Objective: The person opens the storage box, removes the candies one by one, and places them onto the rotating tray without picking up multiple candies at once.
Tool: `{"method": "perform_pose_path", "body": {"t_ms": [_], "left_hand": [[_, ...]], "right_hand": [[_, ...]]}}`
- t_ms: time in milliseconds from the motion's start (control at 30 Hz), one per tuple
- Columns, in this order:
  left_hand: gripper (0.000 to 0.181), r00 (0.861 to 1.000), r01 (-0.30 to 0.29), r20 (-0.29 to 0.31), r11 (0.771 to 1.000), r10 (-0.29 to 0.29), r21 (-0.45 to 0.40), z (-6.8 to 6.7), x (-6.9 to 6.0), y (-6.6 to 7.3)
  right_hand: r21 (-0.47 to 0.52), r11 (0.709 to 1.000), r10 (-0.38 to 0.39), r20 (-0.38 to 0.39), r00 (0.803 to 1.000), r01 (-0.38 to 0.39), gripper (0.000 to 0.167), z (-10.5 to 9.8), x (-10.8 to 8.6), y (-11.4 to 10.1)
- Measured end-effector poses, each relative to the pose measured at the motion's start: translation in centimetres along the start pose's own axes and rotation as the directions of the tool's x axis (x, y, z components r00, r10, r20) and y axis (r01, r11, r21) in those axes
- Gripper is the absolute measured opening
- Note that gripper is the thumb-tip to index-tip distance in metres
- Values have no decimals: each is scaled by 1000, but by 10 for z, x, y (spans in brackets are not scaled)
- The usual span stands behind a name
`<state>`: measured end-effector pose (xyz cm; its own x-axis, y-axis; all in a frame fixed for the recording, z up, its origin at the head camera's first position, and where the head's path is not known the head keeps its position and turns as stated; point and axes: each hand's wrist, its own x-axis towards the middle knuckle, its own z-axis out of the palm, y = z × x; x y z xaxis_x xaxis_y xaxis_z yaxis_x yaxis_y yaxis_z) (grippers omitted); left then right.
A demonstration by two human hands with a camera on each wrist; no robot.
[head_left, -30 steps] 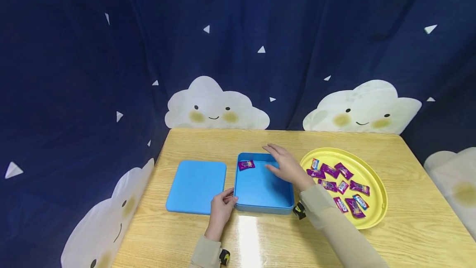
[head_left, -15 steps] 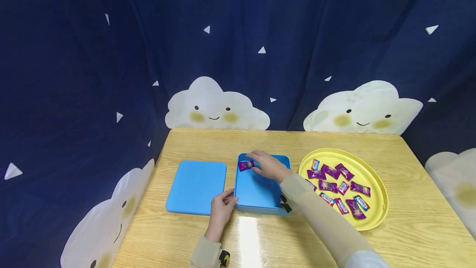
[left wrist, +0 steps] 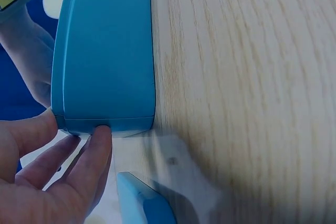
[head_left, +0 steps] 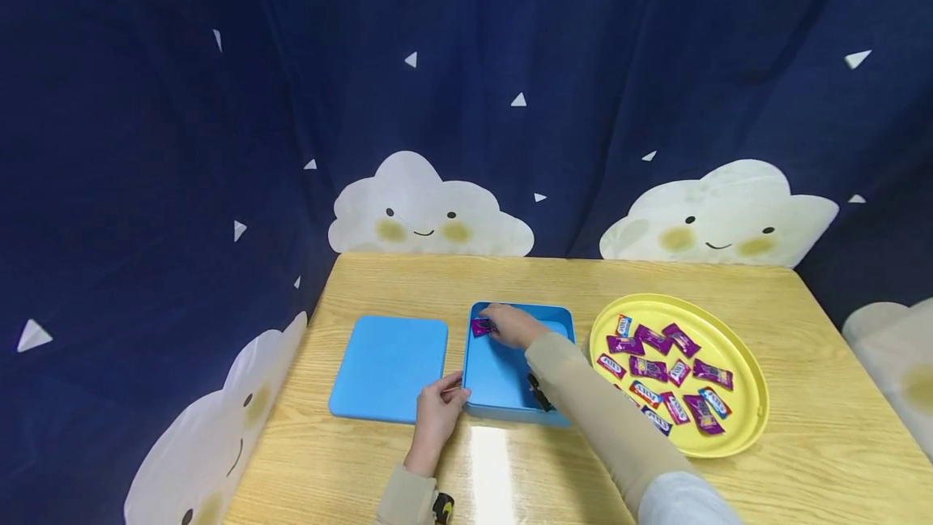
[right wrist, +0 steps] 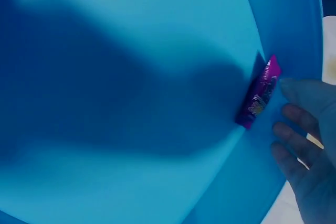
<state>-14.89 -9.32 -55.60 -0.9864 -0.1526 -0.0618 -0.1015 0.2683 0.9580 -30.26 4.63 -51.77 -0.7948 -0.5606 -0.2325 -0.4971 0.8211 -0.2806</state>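
A blue open box (head_left: 503, 407) stands in the middle of the wooden table. My left hand (head_left: 437, 420) holds its near left corner, with the thumb at the rim and fingers against the outer wall (left wrist: 110, 124). Inside the box, at the far left, lies a small purple-wrapped candy (head_left: 480, 327). My right hand (head_left: 516, 326) reaches into the box beside this candy, partly covering it in the head view. In the right wrist view the candy (right wrist: 260, 95) lies along the wall, and the loosely bent fingers (right wrist: 294, 140) are near it with no grip visible.
A blue flat lid (head_left: 389, 367) lies left of the box. To the right sits a round yellow tray (head_left: 754, 407) with several purple, red and blue wrapped candies, partly behind the right sleeve (head_left: 605, 420). A dark blue curtain (head_left: 466, 39) with clouds hangs behind the table.
My right hand has moved left and down into the box, from its right side over to the purple candy. The left hand keeps its place at the box corner.
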Motion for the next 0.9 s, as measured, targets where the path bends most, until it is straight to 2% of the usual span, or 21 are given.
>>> {"method": "perform_pose_path", "body": {"t_ms": [300, 433, 900], "left_hand": [[34, 1000, 10, -9, 1000, -10, 10, 0, 1, 2], [34, 1000, 20, -8, 1000, -20, 2, 0, 0, 2], [34, 999, 29, -14, 1000, -29, 4, 1, 1, 1]], "right_hand": [[-16, 1000, 25, 18, 1000, -25, 32, 6, 10, -4], [-18, 998, 63, 33, 997, -62, 32, 9, 13, -5], [6, 994, 112, -4, 994, -112, 27, 21, 15, -2]]}}
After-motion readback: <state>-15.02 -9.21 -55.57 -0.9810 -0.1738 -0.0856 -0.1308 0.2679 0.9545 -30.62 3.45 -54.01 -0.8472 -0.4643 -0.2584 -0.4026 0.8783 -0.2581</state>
